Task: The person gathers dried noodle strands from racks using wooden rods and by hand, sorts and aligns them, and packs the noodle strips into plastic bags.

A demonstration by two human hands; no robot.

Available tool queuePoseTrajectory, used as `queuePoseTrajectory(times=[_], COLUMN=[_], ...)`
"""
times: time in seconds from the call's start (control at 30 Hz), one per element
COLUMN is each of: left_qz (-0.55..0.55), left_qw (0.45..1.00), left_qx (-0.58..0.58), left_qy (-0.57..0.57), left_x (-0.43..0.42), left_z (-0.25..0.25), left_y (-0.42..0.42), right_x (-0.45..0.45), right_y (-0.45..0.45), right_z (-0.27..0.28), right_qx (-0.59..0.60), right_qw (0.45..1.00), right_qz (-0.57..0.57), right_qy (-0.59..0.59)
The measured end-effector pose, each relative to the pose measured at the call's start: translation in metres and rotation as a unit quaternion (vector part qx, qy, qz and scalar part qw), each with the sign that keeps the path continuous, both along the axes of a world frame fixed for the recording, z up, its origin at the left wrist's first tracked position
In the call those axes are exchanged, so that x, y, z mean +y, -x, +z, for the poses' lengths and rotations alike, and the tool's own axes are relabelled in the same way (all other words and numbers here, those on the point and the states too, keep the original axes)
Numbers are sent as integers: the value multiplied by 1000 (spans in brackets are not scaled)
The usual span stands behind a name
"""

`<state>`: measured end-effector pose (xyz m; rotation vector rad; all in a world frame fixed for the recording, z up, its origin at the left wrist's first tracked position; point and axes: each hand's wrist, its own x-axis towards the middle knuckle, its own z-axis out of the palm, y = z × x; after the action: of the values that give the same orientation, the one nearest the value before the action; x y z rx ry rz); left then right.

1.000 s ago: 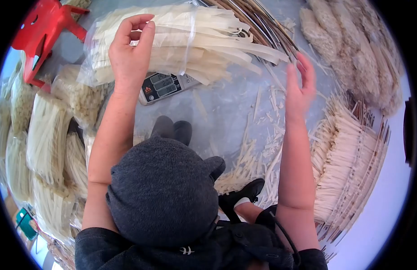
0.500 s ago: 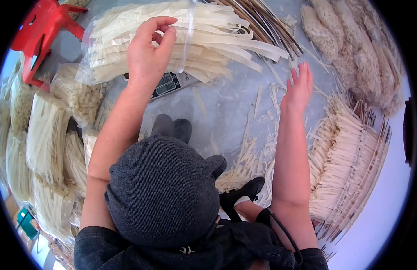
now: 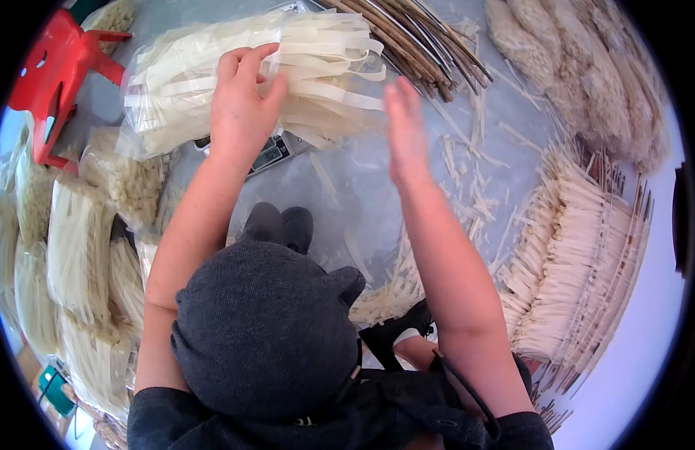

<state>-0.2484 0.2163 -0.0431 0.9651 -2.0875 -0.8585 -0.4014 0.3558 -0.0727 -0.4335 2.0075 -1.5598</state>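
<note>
A bundle of pale, flat dried strips (image 3: 325, 49), resembling wide noodles, lies partly inside a clear plastic bag (image 3: 167, 90). Across the top of the bag is my left hand (image 3: 245, 97), thumb and fingers apart, with nothing visible gripped. To the right, my right hand (image 3: 406, 131) is stretched flat and slightly blurred, its palm turned toward the loose strip ends. Whether it touches them I cannot tell. Beneath the bundle sits a digital scale (image 3: 276, 154), mostly covered, its display showing.
Brown sticks (image 3: 415, 41) lie behind the bundle. Filled bags (image 3: 81, 247) pile up at left, below a red stool (image 3: 66, 67). At right are bagged bundles (image 3: 580, 67) and strips hanging on rods (image 3: 573, 262). Scraps (image 3: 400, 277) litter the grey floor (image 3: 340, 217).
My right hand has swept left toward the strip ends. The protruding strips now reach less far right and sit more evenly. My left hand remains on the bag, its fingers slightly more spread.
</note>
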Motion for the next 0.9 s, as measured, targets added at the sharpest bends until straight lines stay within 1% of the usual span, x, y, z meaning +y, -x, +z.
queuePoseTrajectory(times=[0.03,0.07,0.1,0.17,0.2,0.23,0.27,0.3,0.33,0.37,0.43,0.47,0.5,0.53,0.57,0.6,0.67,0.7,0.73,0.8,0.83,0.9], left_qz=[6,11,8,2,2,-22,-47,-48,-50,-51,-64,-74,-78,-98,-120,-128,-165,-199,-211,-220,-254,-280], left_qw=[999,996,996,989,989,992,983,983,981,976,977,978,978,968,956,955,933,909,909,871,867,859], left_qx=[-23,-47,-46,-149,-148,-84,-20,-21,16,52,46,39,40,49,58,61,69,98,102,118,89,81], left_qy=[36,71,71,-13,-11,-94,-175,-174,-189,-204,-196,-190,-191,-226,-261,-259,-312,-352,-345,-424,-420,-420], left_x=[-2,-3,-3,-8,-9,-11,-12,-10,-6,-2,4,8,11,13,15,18,25,19,23,36,38,60], left_z=[-3,-4,-2,6,5,2,0,2,6,11,19,24,30,38,47,62,98,109,128,169,186,212], left_y=[0,-1,-1,2,3,4,5,6,7,7,5,5,2,0,-1,0,2,-1,1,0,-3,-4], right_x=[5,8,8,5,1,-4,-12,-22,-30,-37,-47,-47,-44,-41,-37,-32,-16,-3,10,44,60,95], right_y=[8,12,16,17,7,-3,-9,-16,-23,-29,-37,-38,-40,-39,-38,-37,-34,-30,-26,-21,-19,-20], right_z=[3,4,6,13,19,20,17,11,8,6,9,13,20,28,36,44,76,104,133,192,213,249], right_qx=[-10,-12,-20,-25,-72,-120,-120,-92,-63,-64,34,34,56,81,86,114,149,115,83,65,79,271], right_qw=[997,997,998,998,997,990,990,994,994,993,999,999,997,994,994,991,986,991,993,984,984,947], right_qz=[-48,-51,-52,-54,10,73,72,29,-15,-16,22,19,44,69,62,68,63,70,78,129,117,129], right_qy=[56,55,42,33,14,-5,-4,45,93,93,32,31,12,-7,-7,-25,-43,-7,31,105,110,112])
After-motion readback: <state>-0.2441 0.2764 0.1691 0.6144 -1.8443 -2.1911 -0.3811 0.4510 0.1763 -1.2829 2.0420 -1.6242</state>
